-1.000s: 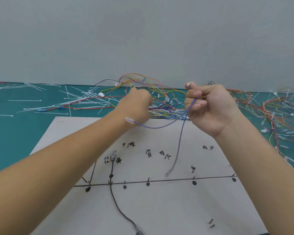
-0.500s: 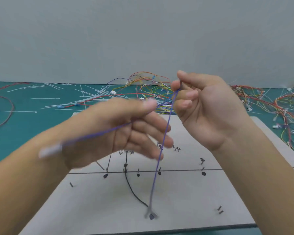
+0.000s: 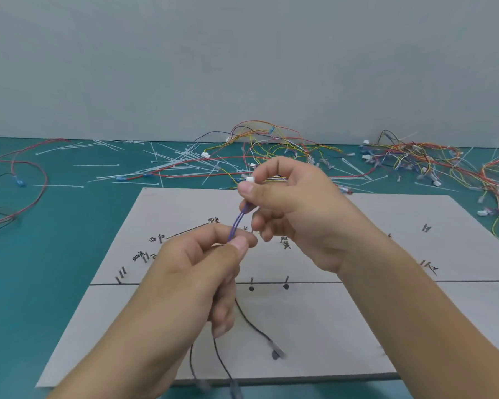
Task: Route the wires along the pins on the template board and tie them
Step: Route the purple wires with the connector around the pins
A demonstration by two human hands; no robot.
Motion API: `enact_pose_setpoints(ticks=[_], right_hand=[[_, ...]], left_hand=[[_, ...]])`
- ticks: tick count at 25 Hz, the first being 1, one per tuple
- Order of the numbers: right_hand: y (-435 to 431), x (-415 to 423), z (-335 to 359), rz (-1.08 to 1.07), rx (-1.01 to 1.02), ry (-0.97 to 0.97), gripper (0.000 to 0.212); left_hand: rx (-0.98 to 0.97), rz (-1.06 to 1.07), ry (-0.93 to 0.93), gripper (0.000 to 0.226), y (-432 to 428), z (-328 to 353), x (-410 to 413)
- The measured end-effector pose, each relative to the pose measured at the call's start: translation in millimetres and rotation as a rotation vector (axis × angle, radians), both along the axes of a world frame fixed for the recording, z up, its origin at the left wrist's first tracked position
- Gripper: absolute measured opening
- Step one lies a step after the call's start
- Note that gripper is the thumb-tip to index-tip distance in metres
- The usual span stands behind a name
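Observation:
A purple wire (image 3: 236, 223), doubled into two strands, runs between my hands above the grey template board (image 3: 401, 326). My right hand (image 3: 294, 214) pinches its white connector (image 3: 250, 180) between thumb and forefinger. My left hand (image 3: 202, 272) pinches the two strands lower down; their dark-looking tails (image 3: 222, 367) hang below it past the board's front edge. A black wire (image 3: 254, 326) lies on the board and ends at a connector (image 3: 275, 352). Small pins (image 3: 121, 276) and handwritten marks stand along a drawn line (image 3: 386, 281).
Loose white cable ties (image 3: 182, 165) are scattered on the teal table behind the board. A tangle of coloured wires (image 3: 274, 145) lies at the back centre, another heap (image 3: 432, 165) at the right, and red wires (image 3: 20, 180) at the left.
My right hand now pinches the white connector, which hung by my left wrist before. My left hand has closed on the doubled strands just below it. The view has tilted down over the board.

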State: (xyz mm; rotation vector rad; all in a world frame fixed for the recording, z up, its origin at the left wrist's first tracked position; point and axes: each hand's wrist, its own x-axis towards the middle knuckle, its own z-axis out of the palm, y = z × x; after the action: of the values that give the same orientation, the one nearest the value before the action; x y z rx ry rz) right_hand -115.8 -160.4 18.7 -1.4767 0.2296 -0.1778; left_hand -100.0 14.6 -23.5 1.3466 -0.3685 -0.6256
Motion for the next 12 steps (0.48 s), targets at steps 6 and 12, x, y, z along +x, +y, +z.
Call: enact_pose_setpoints(ticks=[6,12], right_hand=[[-1,-4,-12,0.081,0.262,0.012,0.02],[1,2,-9,0.162,0.239,-0.042,0.024]], left_hand=[[-0.044,0.191,-0.037,0.026,5,-6,-4],[-0.037,0.146,-0.12,0.018,10,-5,0]])
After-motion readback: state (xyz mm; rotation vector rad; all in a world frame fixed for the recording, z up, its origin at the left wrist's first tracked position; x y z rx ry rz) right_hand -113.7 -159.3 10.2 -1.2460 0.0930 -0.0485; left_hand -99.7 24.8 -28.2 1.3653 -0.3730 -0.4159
